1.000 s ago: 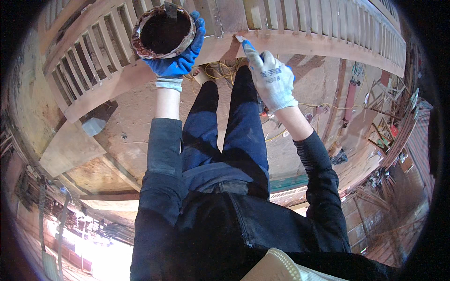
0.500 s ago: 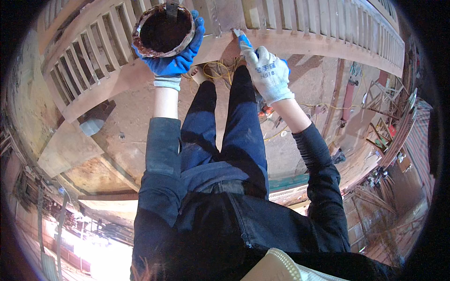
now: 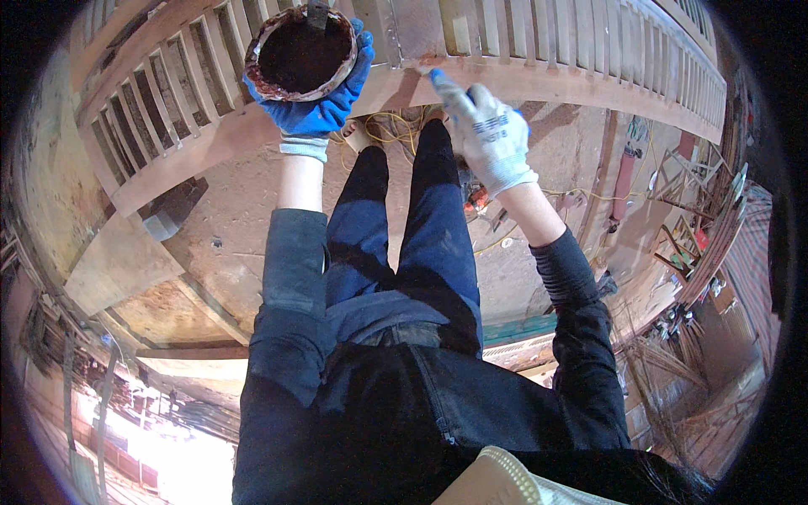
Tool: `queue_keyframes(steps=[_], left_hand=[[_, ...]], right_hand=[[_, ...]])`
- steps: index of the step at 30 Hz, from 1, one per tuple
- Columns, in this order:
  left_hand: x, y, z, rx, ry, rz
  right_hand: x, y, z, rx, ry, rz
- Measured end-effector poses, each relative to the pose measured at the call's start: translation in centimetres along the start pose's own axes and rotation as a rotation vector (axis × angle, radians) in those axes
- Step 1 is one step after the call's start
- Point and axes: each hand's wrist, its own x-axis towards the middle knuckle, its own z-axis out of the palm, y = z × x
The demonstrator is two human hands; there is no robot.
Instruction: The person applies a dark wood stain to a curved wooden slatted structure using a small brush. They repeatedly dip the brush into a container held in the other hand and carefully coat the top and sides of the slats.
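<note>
My left hand [image 3: 316,114], in a blue-palmed glove, holds up a round tub [image 3: 254,61] from below. Dark reddish-brown paste [image 3: 295,59] fills it, and a flat metal blade [image 3: 317,17] stands at its far edge. My right hand [image 3: 495,139], in a pale glove with blue fingertips, is slightly blurred. Its index finger stretches toward the near rail of a slatted wooden panel [image 3: 572,82], while the other fingers curl in. Whatever small thing may be under that finger is hidden. A reddish smear [image 3: 433,61] marks the wood just beyond the fingertip.
The long panel curves across the far side, above my legs. A yellow cable [image 3: 391,126] lies near my feet. An orange-and-dark tool [image 3: 477,202] rests on the floor. Wooden frames [image 3: 682,244] stand at the right, and a flat board [image 3: 118,261] at the left.
My right hand has drawn back slightly toward me from the panel's joint, exposing the reddish smear. The tub in my left hand has shifted a little to the right.
</note>
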Motion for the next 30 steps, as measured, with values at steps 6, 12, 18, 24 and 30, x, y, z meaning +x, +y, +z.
queue_keyframes(steps=[6,12,18,24,30], left_hand=[[0.2,-0.1,0.0,-0.001,-0.010,0.002],[0.2,0.0,0.1,0.000,-0.014,0.003],[0.2,0.2,0.1,0.001,-0.015,0.009],[0.3,-0.1,0.1,-0.012,-0.018,-0.001],[0.1,0.0,0.1,-0.014,-0.014,-0.003]], right_hand=[[-0.5,0.0,-0.6,-0.011,0.025,0.049],[1.3,0.4,-1.1,-0.043,0.018,0.108],[0.1,0.4,-1.4,0.051,0.035,0.075],[-1.7,2.5,1.7,-0.085,0.093,-0.015],[-0.8,1.9,-0.5,-0.007,0.079,0.065]])
